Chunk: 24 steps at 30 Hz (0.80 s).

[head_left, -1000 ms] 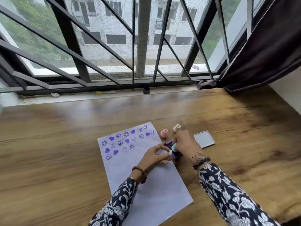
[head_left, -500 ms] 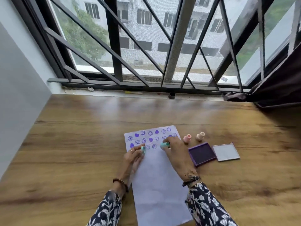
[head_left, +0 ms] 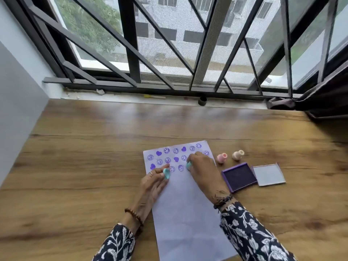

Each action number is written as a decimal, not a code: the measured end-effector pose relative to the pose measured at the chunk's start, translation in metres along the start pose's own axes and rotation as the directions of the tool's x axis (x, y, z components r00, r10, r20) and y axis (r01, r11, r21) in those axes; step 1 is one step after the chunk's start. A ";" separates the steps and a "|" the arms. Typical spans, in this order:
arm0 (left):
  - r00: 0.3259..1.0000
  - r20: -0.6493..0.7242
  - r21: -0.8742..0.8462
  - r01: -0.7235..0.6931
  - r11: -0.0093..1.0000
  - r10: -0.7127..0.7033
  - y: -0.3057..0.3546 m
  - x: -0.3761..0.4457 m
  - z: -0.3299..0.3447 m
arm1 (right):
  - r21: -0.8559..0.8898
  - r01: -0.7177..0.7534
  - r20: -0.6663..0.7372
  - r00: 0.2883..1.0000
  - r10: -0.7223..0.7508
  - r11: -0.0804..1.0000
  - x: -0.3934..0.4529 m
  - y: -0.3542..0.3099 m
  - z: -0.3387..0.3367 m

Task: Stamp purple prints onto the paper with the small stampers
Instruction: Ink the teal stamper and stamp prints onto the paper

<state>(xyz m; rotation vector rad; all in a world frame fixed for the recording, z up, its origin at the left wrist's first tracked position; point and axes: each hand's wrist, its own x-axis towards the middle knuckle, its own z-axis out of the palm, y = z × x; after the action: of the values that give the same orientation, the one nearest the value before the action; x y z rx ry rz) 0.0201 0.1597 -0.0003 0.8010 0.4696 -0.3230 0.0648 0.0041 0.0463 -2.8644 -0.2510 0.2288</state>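
Both hands work at the far end of the paper [head_left: 186,213], which lies on the wooden bench [head_left: 84,166] near its front edge. The left hand [head_left: 153,183] pinches a teal stamper [head_left: 166,173] between thumb and fingertips, tipped on its side just above the sheet. The right hand [head_left: 202,171] is closed over a second teal stamper [head_left: 188,165], which appears pressed onto the third row of purple prints [head_left: 175,157].

The likely trouble is smudging: fresh faces and hearts sit right under both palms, and a dragged wrist could smear them. The loose sheet may also slide and double a print.

The open ink pad [head_left: 239,177], its lid [head_left: 269,174] and two pinkish stampers [head_left: 229,156] sit just beside the paper's right edge. A barred window [head_left: 169,44] runs along the bench's far edge, with a dark curtain [head_left: 323,95] at the far right corner.
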 end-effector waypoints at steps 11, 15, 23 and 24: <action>1.000 0.001 0.014 -0.015 1.000 0.015 -0.001 -0.004 0.001 | -0.067 0.103 0.166 0.982 -0.091 0.992 0.022 -0.004 -0.012; 1.000 0.022 0.018 -0.020 1.000 0.019 0.004 -0.009 0.001 | 0.484 -0.161 -0.008 0.982 0.189 0.860 0.005 0.020 -0.027; 0.999 -0.046 0.175 0.006 0.984 0.002 0.000 -0.026 0.032 | 0.915 -0.122 0.019 0.965 0.261 0.386 -0.075 0.020 -0.034; 1.000 -0.012 0.203 0.018 0.979 -0.016 -0.001 -0.030 0.038 | 0.905 -0.123 0.022 0.970 0.244 0.407 -0.083 0.019 -0.033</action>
<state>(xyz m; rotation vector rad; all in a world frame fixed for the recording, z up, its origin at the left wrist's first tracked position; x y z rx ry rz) 0.0048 0.1334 0.0374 0.9978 0.4577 -0.3877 -0.0070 -0.0371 0.0836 -1.7632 0.1948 0.1603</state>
